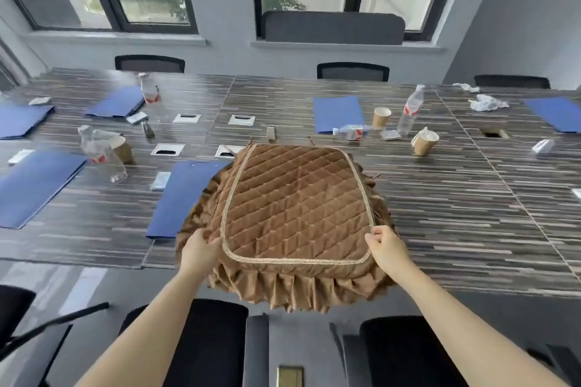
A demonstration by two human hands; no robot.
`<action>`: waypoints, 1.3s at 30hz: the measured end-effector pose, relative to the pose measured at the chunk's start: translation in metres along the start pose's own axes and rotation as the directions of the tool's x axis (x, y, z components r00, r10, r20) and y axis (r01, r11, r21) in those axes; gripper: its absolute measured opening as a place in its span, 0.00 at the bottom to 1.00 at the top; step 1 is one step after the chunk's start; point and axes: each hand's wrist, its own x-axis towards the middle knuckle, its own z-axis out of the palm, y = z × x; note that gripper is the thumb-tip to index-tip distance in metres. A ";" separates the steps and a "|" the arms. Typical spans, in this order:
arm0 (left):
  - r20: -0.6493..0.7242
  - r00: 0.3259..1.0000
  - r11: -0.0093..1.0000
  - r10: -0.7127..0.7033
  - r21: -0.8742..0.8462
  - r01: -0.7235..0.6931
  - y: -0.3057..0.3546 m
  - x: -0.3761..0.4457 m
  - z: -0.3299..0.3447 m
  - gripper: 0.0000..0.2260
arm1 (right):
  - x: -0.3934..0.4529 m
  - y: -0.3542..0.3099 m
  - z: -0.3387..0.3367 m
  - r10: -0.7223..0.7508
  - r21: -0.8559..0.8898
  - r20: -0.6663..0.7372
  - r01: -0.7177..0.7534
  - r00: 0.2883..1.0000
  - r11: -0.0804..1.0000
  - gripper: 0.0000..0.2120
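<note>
Pinched at both near corners: your left hand (198, 250) and right hand (388, 247) hold the brown quilted frilled seat cushion (292, 204). Probably mid-carry; next, set it down level.

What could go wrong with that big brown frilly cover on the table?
The brown cover lies partly over a blue folder, so sliding it could drag the folder along.
Its far edge is close to a lying bottle, which a push might knock and roll.
The left hand and right hand grip only the near corners, so the far side might sag if lifted.
</note>
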 end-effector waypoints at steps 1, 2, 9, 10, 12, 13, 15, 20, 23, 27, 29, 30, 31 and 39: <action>-0.011 1.000 1.000 -0.027 0.001 0.027 0.003 0.011 0.006 0.23 | 0.016 0.001 0.001 0.024 0.005 -0.005 -0.024 1.000 1.000 0.20; -0.018 0.998 0.998 -0.060 0.011 0.060 0.006 0.027 0.016 0.24 | 0.037 0.005 0.003 0.057 -0.008 -0.007 -0.057 0.998 0.998 0.20; -0.029 0.985 0.984 -0.171 0.042 0.172 0.014 0.082 0.049 0.24 | 0.119 0.014 0.013 0.195 0.010 0.056 -0.195 0.979 0.981 0.23; -0.021 0.981 0.981 -0.192 0.020 0.193 0.013 0.089 0.052 0.25 | 0.125 0.015 0.014 0.211 0.023 0.069 -0.213 0.975 0.977 0.23; -0.011 0.971 0.970 -0.237 -0.049 0.236 0.015 0.100 0.056 0.30 | 0.138 0.016 0.018 0.223 0.052 0.087 -0.228 0.971 0.972 0.20; -0.009 0.967 0.964 -0.255 -0.079 0.254 0.014 0.105 0.058 0.32 | 0.142 0.017 0.020 0.227 0.073 0.093 -0.234 0.969 0.969 0.18; -0.027 0.953 0.946 -0.303 -0.129 0.297 0.013 0.113 0.060 0.35 | 0.147 0.017 0.021 0.245 0.115 0.118 -0.258 0.962 0.959 0.15; -0.091 0.922 0.914 -0.377 -0.201 0.353 0.022 0.120 0.058 0.38 | 0.156 0.017 0.025 0.320 0.235 0.144 -0.346 0.937 0.908 0.19; -0.130 0.921 0.901 -0.367 -0.298 0.317 0.033 0.109 0.056 0.33 | 0.157 0.016 0.025 0.347 0.323 0.147 -0.376 0.926 0.868 0.18; -0.146 0.917 0.880 -0.370 -0.372 0.296 0.034 0.087 0.053 0.27 | 0.143 0.014 0.024 0.346 0.414 0.070 -0.343 0.936 0.843 0.17; -0.160 0.920 0.874 -0.359 -0.403 0.271 0.029 0.075 0.046 0.26 | 0.128 0.009 0.022 0.336 0.439 0.034 -0.316 0.941 0.841 0.17; -0.165 0.919 0.869 -0.358 -0.418 0.264 0.026 0.068 0.043 0.26 | 0.119 0.005 0.020 0.331 0.437 0.018 -0.305 0.944 0.846 0.17; -0.173 0.918 0.865 -0.357 -0.433 0.255 0.022 0.061 0.037 0.25 | 0.113 0.003 0.019 0.314 0.445 -0.006 -0.279 0.949 0.851 0.18; -0.234 0.900 0.797 -0.368 -0.578 0.175 -0.023 -0.020 -0.015 0.24 | 0.032 -0.027 0.017 0.171 0.448 -0.061 -0.126 0.983 0.885 0.23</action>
